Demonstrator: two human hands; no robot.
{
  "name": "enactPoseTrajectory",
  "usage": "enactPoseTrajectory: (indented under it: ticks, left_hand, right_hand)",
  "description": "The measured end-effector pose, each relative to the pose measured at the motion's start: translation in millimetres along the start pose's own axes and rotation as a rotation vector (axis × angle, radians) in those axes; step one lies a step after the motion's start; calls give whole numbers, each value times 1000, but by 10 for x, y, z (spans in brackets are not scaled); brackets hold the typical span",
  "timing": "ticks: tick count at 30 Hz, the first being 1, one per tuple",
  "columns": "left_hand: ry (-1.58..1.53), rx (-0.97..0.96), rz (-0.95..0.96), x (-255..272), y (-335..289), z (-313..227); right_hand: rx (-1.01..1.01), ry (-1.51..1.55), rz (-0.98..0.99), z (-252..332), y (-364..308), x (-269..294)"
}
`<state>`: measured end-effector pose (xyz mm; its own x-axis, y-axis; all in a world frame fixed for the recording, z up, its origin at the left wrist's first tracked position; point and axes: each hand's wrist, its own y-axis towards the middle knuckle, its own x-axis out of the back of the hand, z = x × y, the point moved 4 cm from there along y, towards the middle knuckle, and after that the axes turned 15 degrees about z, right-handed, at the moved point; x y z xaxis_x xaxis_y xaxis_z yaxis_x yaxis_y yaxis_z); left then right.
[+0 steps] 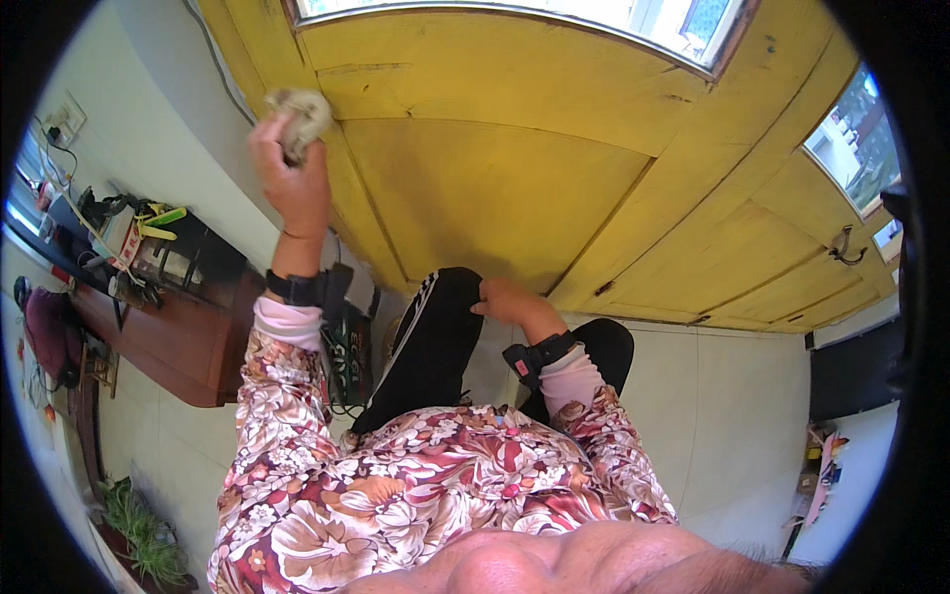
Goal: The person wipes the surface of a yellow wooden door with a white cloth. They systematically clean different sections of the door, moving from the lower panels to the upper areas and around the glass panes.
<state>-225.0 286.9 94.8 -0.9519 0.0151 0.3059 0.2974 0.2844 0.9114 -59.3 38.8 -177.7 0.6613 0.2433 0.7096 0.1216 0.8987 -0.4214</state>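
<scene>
A bunched, off-white cloth (305, 117) is gripped in my left hand (291, 170), raised at the upper left. The cloth meets the left edge of a yellow wooden door (495, 188), close to the white wall; whether it presses on the wood I cannot tell. Lower down, my right hand (503, 301) rests on my bent left knee in black trousers (427, 342). Its fingers bend over the far side of the knee and are partly hidden. Nothing shows in that hand. Both wrists wear black bands.
A brown wooden cabinet (178, 346) with clutter on top stands at the left, beneath a wall socket (65, 119). Glass panes (534, 12) sit in the door's upper part. A dark bag (348, 356) stands by my left leg. Green plants (143, 535) are at the lower left.
</scene>
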Motion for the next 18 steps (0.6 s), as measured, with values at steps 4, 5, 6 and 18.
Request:
enactPoseTrajectory:
  ticks: [4,5,6,18]
  left_hand:
    - [18,-32,-156,185,368,167]
    - [129,-43,-89,169,413,208]
    - [163,-26,-65,124,418,264]
    - [211,264,91,-479,-1058,830]
  right_hand:
    - [21,54,-13,26,55,44]
    - [25,52,-5,33,59,54]
    - [17,54,0,39,62,64]
    - [-45,21,23,94,-51,138]
